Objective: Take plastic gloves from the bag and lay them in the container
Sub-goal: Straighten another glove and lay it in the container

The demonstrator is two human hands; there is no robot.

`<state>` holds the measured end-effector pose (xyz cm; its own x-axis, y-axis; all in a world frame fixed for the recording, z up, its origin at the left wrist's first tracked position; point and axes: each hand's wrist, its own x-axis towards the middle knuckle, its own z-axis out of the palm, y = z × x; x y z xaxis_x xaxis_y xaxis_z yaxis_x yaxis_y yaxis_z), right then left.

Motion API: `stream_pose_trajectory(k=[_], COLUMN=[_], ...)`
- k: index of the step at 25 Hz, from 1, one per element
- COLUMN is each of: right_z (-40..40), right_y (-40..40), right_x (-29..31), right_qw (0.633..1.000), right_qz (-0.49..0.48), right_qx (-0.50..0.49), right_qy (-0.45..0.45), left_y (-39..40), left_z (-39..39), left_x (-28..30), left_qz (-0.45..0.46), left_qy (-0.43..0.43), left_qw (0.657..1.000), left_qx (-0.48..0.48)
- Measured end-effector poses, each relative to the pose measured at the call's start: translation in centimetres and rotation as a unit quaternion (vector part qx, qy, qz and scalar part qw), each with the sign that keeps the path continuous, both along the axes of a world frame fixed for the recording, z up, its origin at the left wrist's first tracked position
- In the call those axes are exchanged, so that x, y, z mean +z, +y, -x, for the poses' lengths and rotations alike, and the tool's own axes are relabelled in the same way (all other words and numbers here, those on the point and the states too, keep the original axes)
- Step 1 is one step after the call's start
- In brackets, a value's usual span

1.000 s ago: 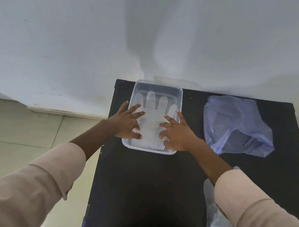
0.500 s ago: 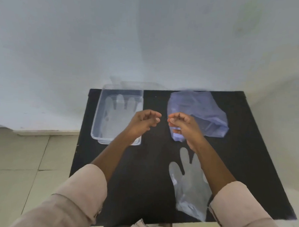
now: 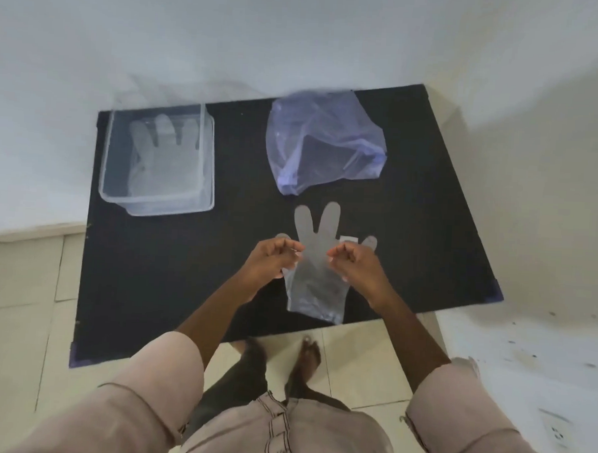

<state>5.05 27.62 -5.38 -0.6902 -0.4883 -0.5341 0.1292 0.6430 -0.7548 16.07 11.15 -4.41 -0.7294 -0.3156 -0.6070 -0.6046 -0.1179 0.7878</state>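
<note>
Clear rectangular plastic container [image 3: 208, 160] sits at the far left of the black tabletop [image 3: 428, 204], with at least one translucent plastic glove [image 3: 163, 158] lying flat inside it, fingers toward the wall. That part looks done. Crumpled bluish see-through plastic bag [image 3: 325, 142] lies to the right of the container, well apart from it; can't tell if more gloves are inside.

A second thin translucent glove [image 3: 316, 237] is spread on the table near the front edge, just below the bag, cuff toward the person. Left hand [image 3: 272, 259] and right hand [image 3: 354, 263] are both over its palm area, fingers curled inward with thumb and fingertips close together. Looks like a pinch on each side of the glove, but whether the film is actually caught can't be told.

Judgement: roughly mid-task. Left to do: lift this glove, carry it left, lay it in the container over the first one.
</note>
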Motion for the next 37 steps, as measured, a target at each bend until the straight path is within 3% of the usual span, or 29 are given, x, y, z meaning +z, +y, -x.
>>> stream_pose_trajectory(k=[3,6,9,13,16,19,28,30,32,34,37], right_z=[-3.3,-5.8,-6.8,-7.2,-7.0,-6.3,-4.8,-5.0,-5.6,-5.9,-5.7], right_y=[3.7,5.6,5.2,4.5,4.3,4.1,4.7,5.5,6.9,7.9,7.6], right_x=[-1.8,-3.0,-4.2,-4.7,-3.4,-2.1,-0.4,-0.7,-1.5,-2.9,-3.8], right_qw=[0.982,0.956,0.951,0.982,0.967,0.941,0.884,0.924,0.981,0.964,0.933], right_qz=[-0.142,-0.249,-0.279,-0.176,-0.096,-0.06,0.036,0.091,0.082,0.013,-0.027], right_qx=[0.074,0.045,0.045,-0.067,-0.187,-0.245,-0.297,-0.285,-0.169,0.0,0.131], right_qy=[0.099,0.151,0.123,-0.014,-0.145,-0.228,-0.359,-0.237,0.045,0.267,0.335], left_y=[2.6,3.7,4.1,5.3,6.5,7.1,6.8,6.2,5.3,4.7,4.1], left_z=[-2.5,-4.2,-5.9,-8.2,-8.7,-8.2,-6.6,-6.0,-5.3,-4.7,-3.9], left_x=[-1.9,-4.1,-5.2,-5.4,-5.5,-5.7,-5.5,-5.1,-4.6,-3.8,-2.7], left_qz=[0.033,0.135,0.159,0.233,0.348,0.409,0.426,0.41,0.39,0.378,0.373], left_qy=[-0.016,-0.061,-0.116,-0.081,-0.047,-0.035,0.078,0.091,0.099,0.111,0.121], left_qw=[0.999,0.989,0.979,0.968,0.926,0.906,0.901,0.907,0.916,0.919,0.92], left_qx=[-0.004,0.019,0.047,-0.045,-0.142,-0.103,-0.013,0.008,0.01,0.004,0.003])
